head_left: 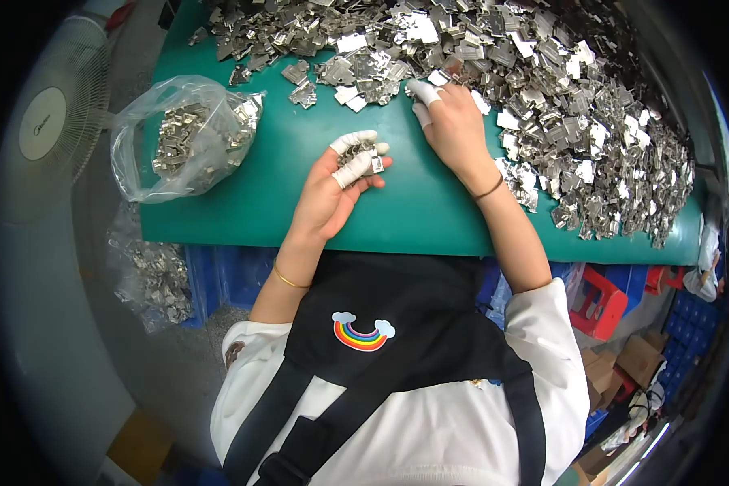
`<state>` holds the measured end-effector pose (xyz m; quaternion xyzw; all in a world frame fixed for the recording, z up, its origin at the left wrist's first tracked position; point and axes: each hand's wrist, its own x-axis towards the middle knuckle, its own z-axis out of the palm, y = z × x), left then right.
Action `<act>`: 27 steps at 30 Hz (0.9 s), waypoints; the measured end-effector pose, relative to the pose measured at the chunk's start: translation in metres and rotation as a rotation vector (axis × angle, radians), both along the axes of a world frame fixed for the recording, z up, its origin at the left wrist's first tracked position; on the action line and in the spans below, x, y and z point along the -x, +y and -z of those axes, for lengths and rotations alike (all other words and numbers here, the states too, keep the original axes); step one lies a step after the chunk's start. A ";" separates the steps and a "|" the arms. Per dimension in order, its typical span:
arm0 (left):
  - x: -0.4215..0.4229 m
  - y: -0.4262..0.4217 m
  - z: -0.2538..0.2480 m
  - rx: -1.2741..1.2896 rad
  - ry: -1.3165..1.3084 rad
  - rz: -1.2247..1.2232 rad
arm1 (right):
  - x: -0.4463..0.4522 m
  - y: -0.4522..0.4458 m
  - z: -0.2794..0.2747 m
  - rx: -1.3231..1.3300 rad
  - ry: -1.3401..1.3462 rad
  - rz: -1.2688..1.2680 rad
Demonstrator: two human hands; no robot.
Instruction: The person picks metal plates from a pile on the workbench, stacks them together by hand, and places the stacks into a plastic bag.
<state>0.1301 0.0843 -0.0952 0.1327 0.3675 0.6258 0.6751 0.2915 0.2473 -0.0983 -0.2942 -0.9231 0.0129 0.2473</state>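
Several small silvery metal parts (360, 151) are gripped between the fingers and thumb of my left hand (332, 188), which is raised over the green table (300, 219). White covers wrap some of its fingertips. Further right, my right hand (452, 123) reaches to the near edge of a large spread pile of metal parts (470, 57). Its thumb and index finger, also in white covers, are bent close together, and what lies between their tips is too small to make out.
At the table's left stands an open clear plastic bag (188, 142) with metal parts inside. Another filled bag (158, 279) hangs or lies lower left. A fan (49, 121) is at the far left. Red stools (598, 304) and cardboard boxes (640, 360) sit beyond the table's lower right.
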 end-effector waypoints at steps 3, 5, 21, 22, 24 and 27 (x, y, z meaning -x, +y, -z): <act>-0.004 0.002 0.002 -0.017 0.032 -0.029 | -0.003 -0.025 -0.020 0.509 0.332 0.096; -0.009 0.007 0.000 -0.048 0.092 -0.094 | -0.012 -0.038 -0.025 1.090 0.676 0.083; -0.025 0.014 -0.002 -0.079 0.329 0.044 | -0.027 -0.074 -0.029 0.933 0.528 0.025; -0.023 0.014 -0.003 -0.036 0.166 0.036 | -0.028 -0.068 -0.033 0.900 0.543 0.217; -0.022 0.011 -0.008 -0.019 0.157 0.027 | -0.037 -0.040 -0.026 0.442 0.247 0.437; -0.024 0.007 -0.007 -0.073 0.296 0.010 | -0.054 -0.019 -0.012 0.100 0.088 0.464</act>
